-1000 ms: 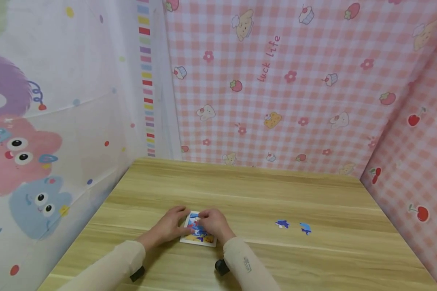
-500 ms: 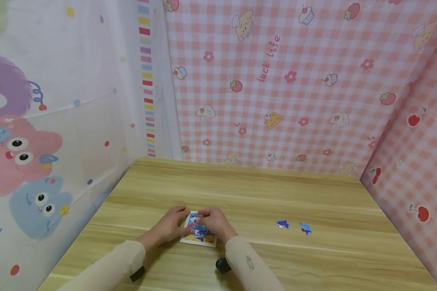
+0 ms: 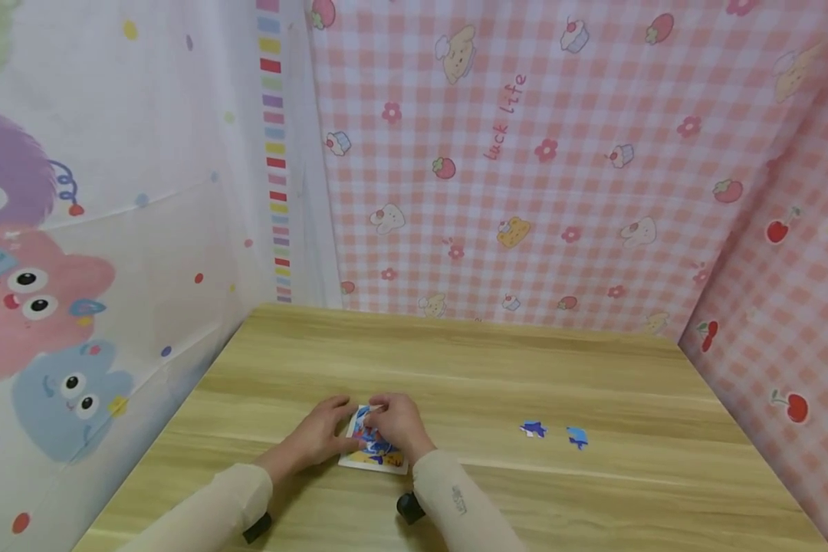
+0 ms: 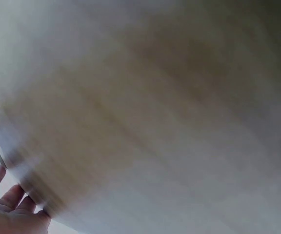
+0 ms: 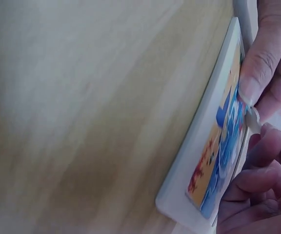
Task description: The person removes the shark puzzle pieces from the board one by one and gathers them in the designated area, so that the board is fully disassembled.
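A small white-framed jigsaw puzzle board (image 3: 378, 468) with a blue, orange and red sea picture lies on the table, between the two hands. At its left side the left hand (image 3: 313, 435) holds the board, thumb on the picture and fingers around the far left corner. The right hand (image 3: 398, 423) reaches over the board's far right part and pinches a small puzzle piece (image 5: 253, 120), whose pale edge shows in the right wrist view. Most of that piece is hidden by fingers. In the left wrist view, only the left hand's fingertips (image 4: 13, 197) show.
Two loose blue puzzle pieces lie to the right on the wooden table (image 3: 455, 360): a dark blue piece (image 3: 534, 429) and a light blue piece (image 3: 576, 438). Pink checked cloth (image 3: 510, 192) hangs behind, and a white patterned cloth (image 3: 172, 230) on the left.
The right hand has shifted slightly left and toward the board's far edge. The left hand stays at the board's left side. The head view has tilted a little.
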Demonstrator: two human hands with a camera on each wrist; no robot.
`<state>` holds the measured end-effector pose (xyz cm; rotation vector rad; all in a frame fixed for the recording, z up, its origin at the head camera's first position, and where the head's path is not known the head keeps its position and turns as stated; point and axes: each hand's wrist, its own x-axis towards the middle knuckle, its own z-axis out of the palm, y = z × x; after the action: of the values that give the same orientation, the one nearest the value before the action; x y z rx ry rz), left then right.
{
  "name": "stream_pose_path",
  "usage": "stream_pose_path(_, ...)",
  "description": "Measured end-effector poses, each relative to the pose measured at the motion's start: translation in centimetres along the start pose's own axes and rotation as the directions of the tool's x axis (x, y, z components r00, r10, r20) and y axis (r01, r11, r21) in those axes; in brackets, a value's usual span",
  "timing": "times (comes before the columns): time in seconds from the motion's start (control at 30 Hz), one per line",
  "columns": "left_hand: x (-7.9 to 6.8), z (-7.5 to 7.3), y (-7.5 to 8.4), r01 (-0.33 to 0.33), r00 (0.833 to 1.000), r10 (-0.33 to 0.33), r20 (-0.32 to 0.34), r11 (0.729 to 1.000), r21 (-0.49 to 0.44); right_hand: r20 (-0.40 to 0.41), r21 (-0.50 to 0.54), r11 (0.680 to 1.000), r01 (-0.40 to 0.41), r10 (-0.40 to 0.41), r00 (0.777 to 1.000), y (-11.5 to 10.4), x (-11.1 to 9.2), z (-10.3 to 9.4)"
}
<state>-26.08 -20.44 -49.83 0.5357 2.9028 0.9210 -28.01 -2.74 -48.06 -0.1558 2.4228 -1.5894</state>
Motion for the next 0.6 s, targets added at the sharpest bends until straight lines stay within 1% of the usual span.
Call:
stream_pose_path(0.1, -0.2, 0.0, 0.0, -0.001, 1.0, 0.001, -0.004, 1.0, -0.001, -0.011, 0.0, 1.0, 0.022, -0.022, 1.0, -0.2, -0.2, 0.2)
stream_pose_path(0.27, -0.2, 0.2, 0.4, -0.008, 1.0, 0.008, 0.001, 1.0, -0.008, -0.002, 0.04, 0.998, 0.049, -0.049, 0.999, 0.3, -0.6, -1.1)
stream_pose_path(0.4, -0.3, 0.1, 0.4, 0.012, 1.0, -0.012, 0.002, 1.0, -0.002, 0.026, 0.044, 0.997, 0.059, -0.06, 0.998, 1.0, -0.7, -3.4)
stream_pose_path(0.6, -0.2, 0.0, 0.3, 0.027, 1.0, -0.027, 0.005, 1.0, -0.005, 0.019, 0.033, 0.998, 0.058, -0.059, 0.998, 3.1, -0.7, -8.3)
